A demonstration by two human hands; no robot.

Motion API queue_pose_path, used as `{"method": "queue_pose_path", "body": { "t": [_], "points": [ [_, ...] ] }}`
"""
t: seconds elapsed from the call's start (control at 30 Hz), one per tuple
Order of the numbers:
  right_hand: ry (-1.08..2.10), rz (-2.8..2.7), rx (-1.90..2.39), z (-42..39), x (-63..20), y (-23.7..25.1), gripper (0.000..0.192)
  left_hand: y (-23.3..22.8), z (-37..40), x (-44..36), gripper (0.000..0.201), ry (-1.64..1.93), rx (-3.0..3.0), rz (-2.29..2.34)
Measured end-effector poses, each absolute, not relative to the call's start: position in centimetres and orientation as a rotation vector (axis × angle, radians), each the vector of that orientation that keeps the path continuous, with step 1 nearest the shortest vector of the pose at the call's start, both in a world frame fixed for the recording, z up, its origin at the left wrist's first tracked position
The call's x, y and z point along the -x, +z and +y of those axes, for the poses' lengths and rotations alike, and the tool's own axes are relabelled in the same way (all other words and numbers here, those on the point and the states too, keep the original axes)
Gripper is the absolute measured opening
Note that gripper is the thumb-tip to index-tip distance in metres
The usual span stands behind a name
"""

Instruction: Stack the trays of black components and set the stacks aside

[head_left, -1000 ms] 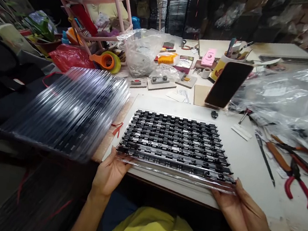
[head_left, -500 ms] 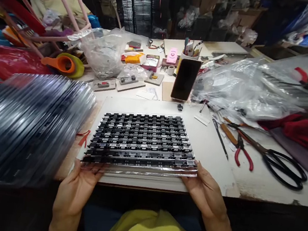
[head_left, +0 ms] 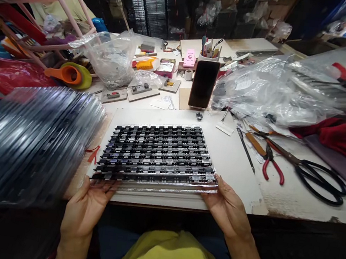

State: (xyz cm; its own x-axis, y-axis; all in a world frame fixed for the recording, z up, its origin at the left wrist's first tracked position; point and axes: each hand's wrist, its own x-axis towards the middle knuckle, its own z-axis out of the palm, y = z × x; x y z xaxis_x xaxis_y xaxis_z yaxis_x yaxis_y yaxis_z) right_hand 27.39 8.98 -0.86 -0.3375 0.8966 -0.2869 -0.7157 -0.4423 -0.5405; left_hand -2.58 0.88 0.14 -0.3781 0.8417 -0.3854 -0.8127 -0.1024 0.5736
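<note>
A clear plastic tray [head_left: 165, 187] carries rows of small black parts [head_left: 157, 148] and lies over the white board [head_left: 238, 168] at the front of the table. My left hand [head_left: 88, 205] grips its near left corner, thumb on the edge and fingers underneath. At the near right corner my right hand [head_left: 228, 206] holds the tray the same way. The fingertips of both hands are partly hidden below it. To the left, beside my left hand, a large stack of similar plastic trays [head_left: 32, 144] leans over.
A phone [head_left: 204, 83] stands upright behind the board. On the right lie a black pen-like tool [head_left: 245, 149], red-handled pliers [head_left: 269, 162] and big black-handled scissors [head_left: 323, 178]. Plastic bags [head_left: 268, 91] crowd the back right; a pink rack [head_left: 68, 7] rises at the left.
The camera view has shifted slightly. Both hands keep their hold on the tray, which looks almost unmoved on the board, its near right corner perhaps a little higher.
</note>
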Motion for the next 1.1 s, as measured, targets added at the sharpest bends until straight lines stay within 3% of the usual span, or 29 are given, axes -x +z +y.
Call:
{"method": "queue_pose_path", "body": {
  "t": [0.3, 0.67, 1.1],
  "points": [
    [1.912, -0.412, 0.677, 8.9, -27.3, -0.5, 0.030, -0.2, 0.3, 2.7, 0.039, 1.637, -0.058, 0.959],
    [1.933, -0.345, 0.803, 9.0, -27.4, -0.7, 0.016, -0.7, 0.3, 2.7, 0.041, 1.661, -0.069, 0.834],
    [1.798, -0.472, 1.028, 8.9, -26.3, 0.0, 0.023, -0.2, 0.6, 2.6, 0.042, 1.651, -0.139, 0.705]
  ]
}}
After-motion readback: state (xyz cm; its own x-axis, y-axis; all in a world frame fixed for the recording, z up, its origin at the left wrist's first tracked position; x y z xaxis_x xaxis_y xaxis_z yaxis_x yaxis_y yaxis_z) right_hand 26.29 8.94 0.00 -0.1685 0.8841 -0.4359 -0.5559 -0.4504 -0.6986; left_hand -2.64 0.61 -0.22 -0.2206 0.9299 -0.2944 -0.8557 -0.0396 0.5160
